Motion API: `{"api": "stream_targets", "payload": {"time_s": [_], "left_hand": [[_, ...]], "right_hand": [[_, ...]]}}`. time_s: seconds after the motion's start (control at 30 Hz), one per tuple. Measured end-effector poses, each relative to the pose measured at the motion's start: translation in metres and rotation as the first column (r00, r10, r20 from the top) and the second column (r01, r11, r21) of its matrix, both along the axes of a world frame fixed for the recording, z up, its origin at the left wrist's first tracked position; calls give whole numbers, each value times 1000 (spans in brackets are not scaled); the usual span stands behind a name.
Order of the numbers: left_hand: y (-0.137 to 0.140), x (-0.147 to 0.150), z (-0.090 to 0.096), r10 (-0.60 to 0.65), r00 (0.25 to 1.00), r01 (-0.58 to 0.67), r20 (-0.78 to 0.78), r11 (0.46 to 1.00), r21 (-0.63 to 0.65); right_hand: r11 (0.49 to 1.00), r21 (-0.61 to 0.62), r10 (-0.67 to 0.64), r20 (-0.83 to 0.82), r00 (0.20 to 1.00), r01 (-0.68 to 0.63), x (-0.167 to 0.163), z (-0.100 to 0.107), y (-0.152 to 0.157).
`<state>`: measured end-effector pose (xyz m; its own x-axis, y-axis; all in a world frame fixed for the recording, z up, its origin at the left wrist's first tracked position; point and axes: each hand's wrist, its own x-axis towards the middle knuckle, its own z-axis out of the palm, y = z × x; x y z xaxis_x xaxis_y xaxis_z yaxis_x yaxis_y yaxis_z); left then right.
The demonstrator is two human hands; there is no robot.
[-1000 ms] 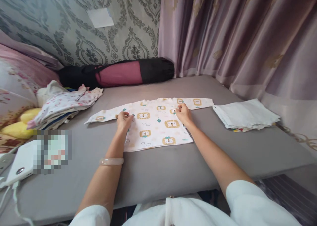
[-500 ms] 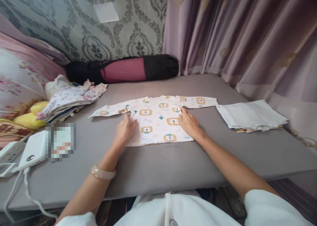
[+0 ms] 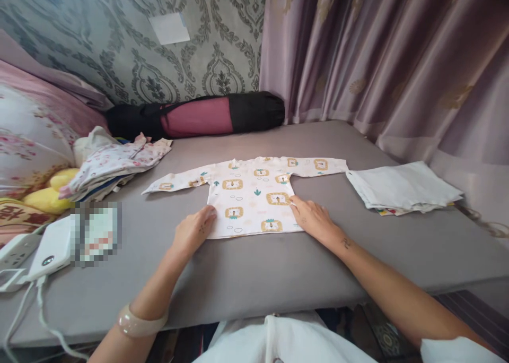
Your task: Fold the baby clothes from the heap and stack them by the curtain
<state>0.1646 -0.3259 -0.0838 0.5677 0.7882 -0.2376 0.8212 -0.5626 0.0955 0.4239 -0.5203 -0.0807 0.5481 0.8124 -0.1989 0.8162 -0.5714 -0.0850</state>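
Observation:
A small white long-sleeved shirt [image 3: 254, 198] with yellow lion faces and green leaves lies spread flat, its sleeves stretched out to both sides and its hem toward me. My left hand [image 3: 194, 227] is closed on the shirt's left side edge, close to the lower corner. On the opposite side edge, my right hand [image 3: 314, 217] grips the fabric a little above the hem. Parts of the fingers on both hands are hidden. The right sleeve's cuff reaches to a folded white cloth pile [image 3: 405, 185].
The grey-covered surface [image 3: 238, 278] bears a stack of folded clothes [image 3: 115, 158] at the left. Near it are a yellow plush toy [image 3: 47, 198], a white power bank [image 3: 53, 246] with cables, and a power strip [image 3: 18, 251]. A black and maroon bag [image 3: 199, 116] lies along the wall.
Both my hands have slid down the shirt's side edges toward the hem. The shirt stays flat, and the view has tilted slightly.

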Motion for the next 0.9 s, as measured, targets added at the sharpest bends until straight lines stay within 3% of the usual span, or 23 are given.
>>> {"api": "stream_targets", "payload": {"time_s": [0.1, 0.2, 0.27, 0.33, 0.43, 0.57, 0.7, 0.9], "left_hand": [[2, 8, 11, -56, 997, 60, -46, 994, 86], [2, 43, 10, -233, 971, 219, 53, 956, 197], [1, 79, 0, -421, 891, 389, 168, 901, 193], [2, 115, -16, -518, 809, 475, 279, 854, 212], [10, 149, -39, -431, 835, 380, 342, 901, 208], [39, 145, -53, -196, 936, 155, 292, 975, 160], [65, 124, -53, -78, 968, 35, 239, 983, 180], [76, 128, -36, -108, 978, 74, 178, 979, 191]], "right_hand": [[999, -5, 45, 100, 994, -45, -2, 5, 4], [977, 132, 145, 159, 976, -167, -10, 0, 30], [933, 229, 261, 95, 961, -277, -17, -9, 57], [908, 290, 295, 67, 953, -302, -22, -20, 82], [928, 287, 244, 17, 970, -238, -16, -35, 105], [966, 252, 47, 34, 998, -54, 9, -45, 104], [972, 233, -36, 75, 997, 18, 26, -48, 93], [986, 161, 11, 117, 993, -30, 32, -26, 101]]}}
